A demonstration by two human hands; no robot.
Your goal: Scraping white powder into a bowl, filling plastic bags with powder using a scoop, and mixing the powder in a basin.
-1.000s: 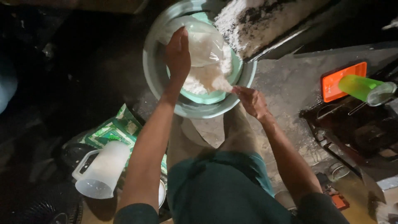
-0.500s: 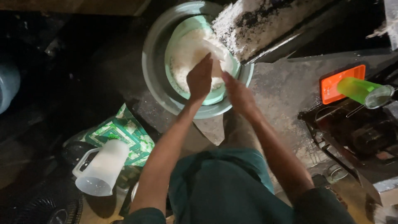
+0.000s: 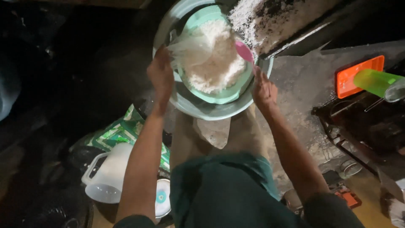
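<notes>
Up at the top centre of the frame our left hand [image 3: 161, 76] pinched the edge of a clear plastic bag [image 3: 187, 46], which lay limp over the white flour [image 3: 215, 57], likely so nothing more spilled from it. The flour sat heaped in a mint-green bowl [image 3: 219, 95], and that bowl nested inside a wider grey basin [image 3: 198, 109], which would catch any overflow. Our right hand [image 3: 263, 90] rested against the basin's right rim, fingers loosely curled on it, steadying it, we judged. A pink scoop [image 3: 244, 51] poked out of the flour just above that hand. Close on the upper right, a flour-dusted ledge [image 3: 274, 17] crowded the basin. Lower left, a white jug [image 3: 110, 175] stood by a green patterned packet [image 3: 120, 133]. At the right edge lay an orange tray [image 3: 358, 76] and a green cup [image 3: 373, 82] on its side.
</notes>
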